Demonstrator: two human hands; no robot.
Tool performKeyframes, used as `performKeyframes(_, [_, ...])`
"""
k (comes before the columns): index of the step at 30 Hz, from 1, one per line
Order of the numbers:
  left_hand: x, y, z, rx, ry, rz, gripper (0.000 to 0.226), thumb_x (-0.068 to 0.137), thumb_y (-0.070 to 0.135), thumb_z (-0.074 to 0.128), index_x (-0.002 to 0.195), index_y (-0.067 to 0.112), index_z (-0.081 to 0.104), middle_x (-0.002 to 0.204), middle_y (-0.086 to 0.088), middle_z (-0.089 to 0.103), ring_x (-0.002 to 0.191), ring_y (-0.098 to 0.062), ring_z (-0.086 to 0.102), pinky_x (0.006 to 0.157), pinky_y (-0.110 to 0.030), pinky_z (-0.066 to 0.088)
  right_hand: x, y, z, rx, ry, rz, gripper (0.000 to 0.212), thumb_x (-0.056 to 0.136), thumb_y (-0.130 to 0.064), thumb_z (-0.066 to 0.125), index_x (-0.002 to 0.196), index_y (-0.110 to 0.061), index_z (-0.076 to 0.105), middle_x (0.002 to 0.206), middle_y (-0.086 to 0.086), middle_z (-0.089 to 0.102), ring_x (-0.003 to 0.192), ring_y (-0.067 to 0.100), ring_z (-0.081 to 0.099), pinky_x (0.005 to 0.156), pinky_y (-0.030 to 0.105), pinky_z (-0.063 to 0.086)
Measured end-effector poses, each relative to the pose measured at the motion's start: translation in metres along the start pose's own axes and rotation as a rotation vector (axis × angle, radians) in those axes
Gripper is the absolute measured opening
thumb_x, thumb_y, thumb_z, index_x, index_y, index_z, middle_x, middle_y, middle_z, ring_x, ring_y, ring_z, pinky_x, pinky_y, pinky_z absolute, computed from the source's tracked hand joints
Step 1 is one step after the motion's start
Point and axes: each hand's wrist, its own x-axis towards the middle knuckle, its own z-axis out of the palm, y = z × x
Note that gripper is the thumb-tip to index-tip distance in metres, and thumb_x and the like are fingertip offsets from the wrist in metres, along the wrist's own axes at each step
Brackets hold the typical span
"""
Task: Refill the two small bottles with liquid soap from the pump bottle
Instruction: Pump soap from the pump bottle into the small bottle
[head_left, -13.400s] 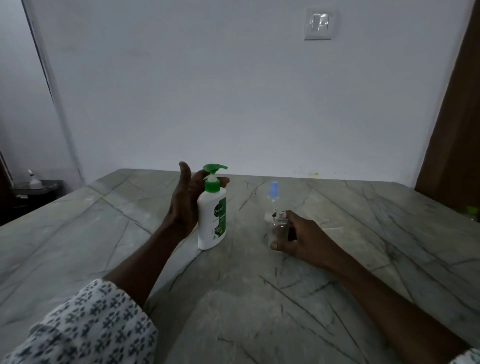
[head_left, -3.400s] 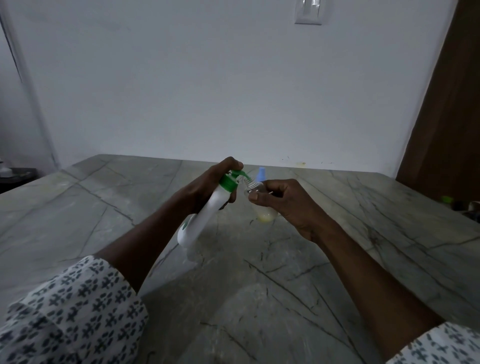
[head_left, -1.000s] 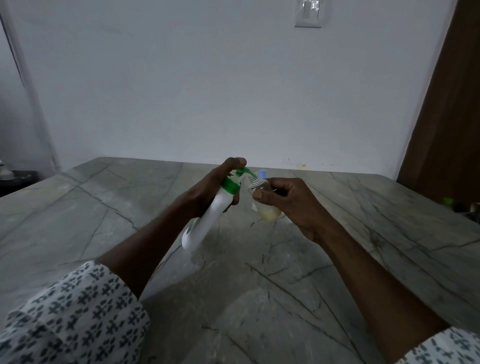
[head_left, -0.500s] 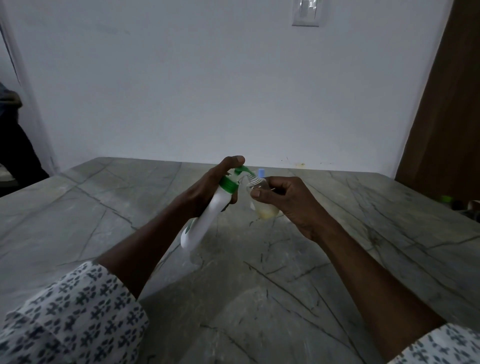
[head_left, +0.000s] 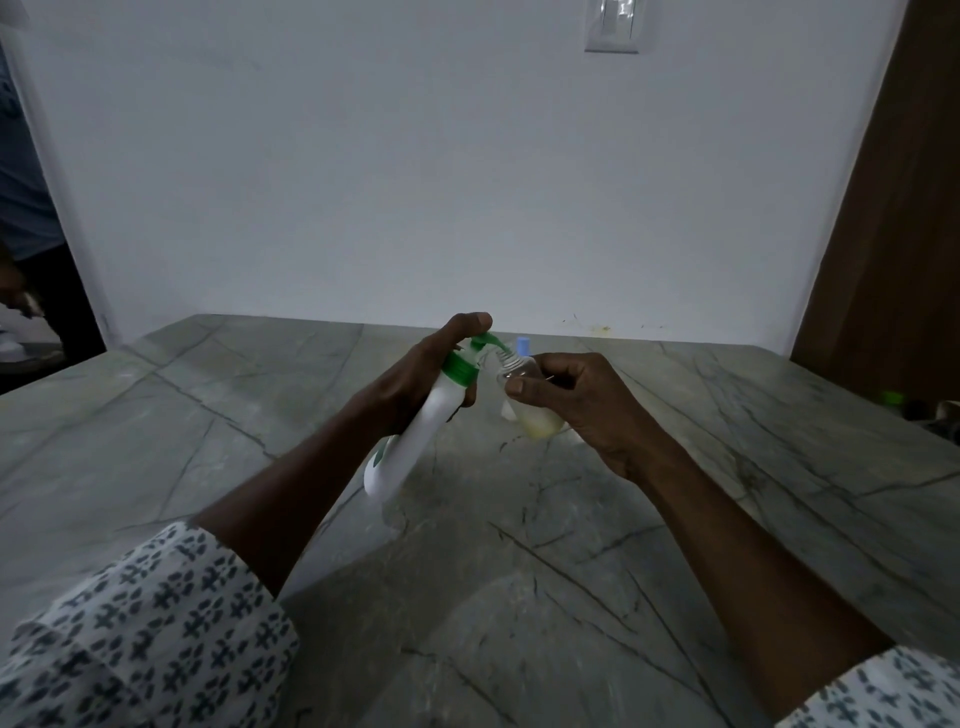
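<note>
Over the bench (head_left: 156, 415), blue-capped bottle (head_left: 523, 345) behind, my left hand (head_left: 415, 379) gripping tilted pump bottle (head_left: 415, 447), nozzle at small bottle (head_left: 524, 400) clasped in right hand (head_left: 587, 410).

Pump bottle (head_left: 415, 441) left of small bottle (head_left: 524, 395), above the table (head_left: 156, 441).

Second bottle (head_left: 523, 347) mostly hidden behind the held bottle (head_left: 527, 400), only its blue cap shows; switch (head_left: 612, 26) cut by top edge.
</note>
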Motion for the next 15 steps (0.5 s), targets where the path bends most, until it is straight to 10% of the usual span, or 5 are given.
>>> performKeyframes(15, [0.0008,-0.0005,-0.0006,-0.023,0.029,-0.020,0.047,0.087,0.055,0.049,0.070,0.012,0.058,0.063,-0.015,0.055,0.043,-0.020,0.046,0.042,-0.023,0.038,-0.0014,-0.0009,-0.0005,-0.016,0.000,-0.016,0.017,0.082,-0.020,0.077,0.096,-0.010,0.078,0.076,-0.009,0.073,0.068,0.001,0.064,0.062,0.013,0.046])
